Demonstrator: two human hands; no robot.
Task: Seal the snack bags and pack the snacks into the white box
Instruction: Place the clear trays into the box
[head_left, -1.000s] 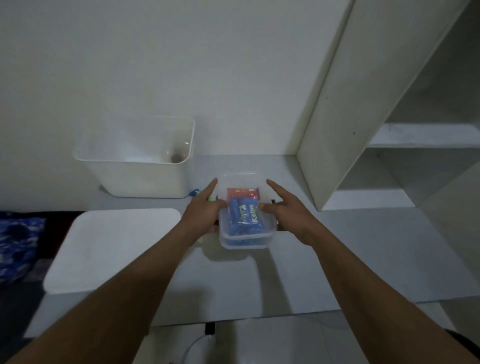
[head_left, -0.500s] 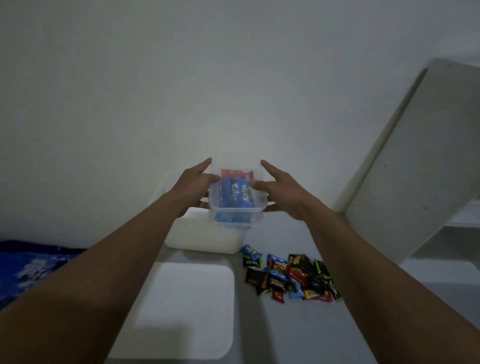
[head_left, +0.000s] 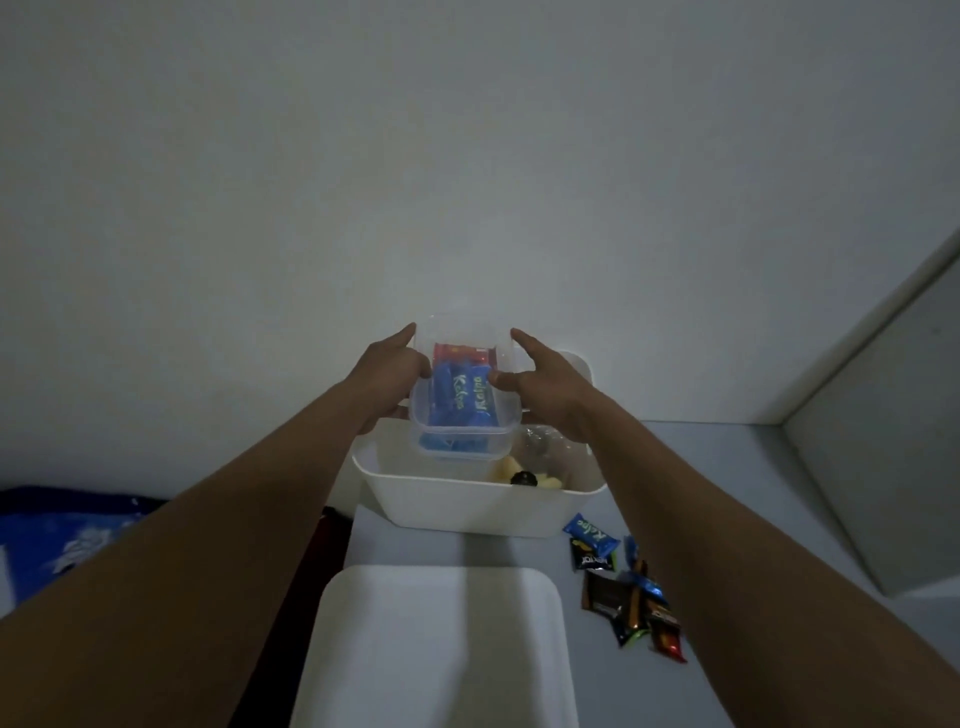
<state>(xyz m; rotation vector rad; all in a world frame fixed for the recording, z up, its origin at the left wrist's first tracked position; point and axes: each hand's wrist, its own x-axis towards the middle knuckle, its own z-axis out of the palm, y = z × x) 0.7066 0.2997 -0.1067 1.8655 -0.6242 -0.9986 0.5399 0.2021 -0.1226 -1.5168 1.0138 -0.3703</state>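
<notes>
Between the left hand and right hand, both clasping its sides, a clear container of blue snack packs hangs above the white box (something already inside), while loose wrapped snacks below the right forearm await packing.

- clear container: blue and red snack packs inside, held in the air above white box
- white box: open, on tabletop
- loose snacks: scattered right of box

blue patterned cloth, white cabinet panel
</notes>
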